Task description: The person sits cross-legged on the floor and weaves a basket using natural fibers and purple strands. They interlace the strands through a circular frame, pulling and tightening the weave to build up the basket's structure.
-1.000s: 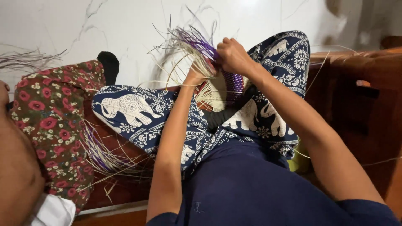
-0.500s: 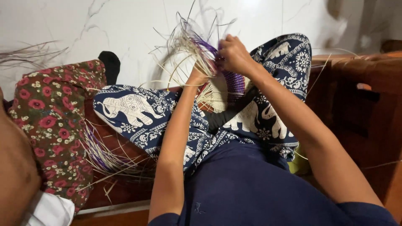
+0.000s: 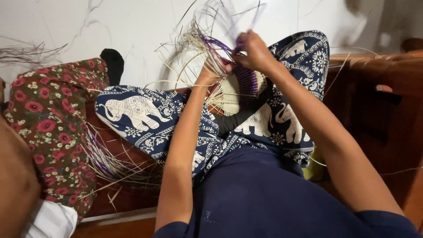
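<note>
Both hands have stayed on the weaving since the earlier frames, while the loose strands above them have swung and now blur as they stand up against the white wall. The right hand [image 3: 253, 52] is closed, fingers curled and pinching purple strands [image 3: 219, 44] at the top of the half-woven basket [image 3: 235, 90]. The left hand [image 3: 211, 70] is mostly hidden behind the pale straw strands [image 3: 194, 39]; it seems to be pressed shut around the basket's edge, though its fingers cannot be clearly made out. The basket rests on the person's lap, between knees in blue elephant-print trousers [image 3: 141, 112], and its woven part shows a cream fan and a purple band. A bundle of spare strands [image 3: 110, 161] lies on the wooden bench [image 3: 374, 110] beside the left leg, next to another person's red flowered trousers [image 3: 48, 114].
</note>
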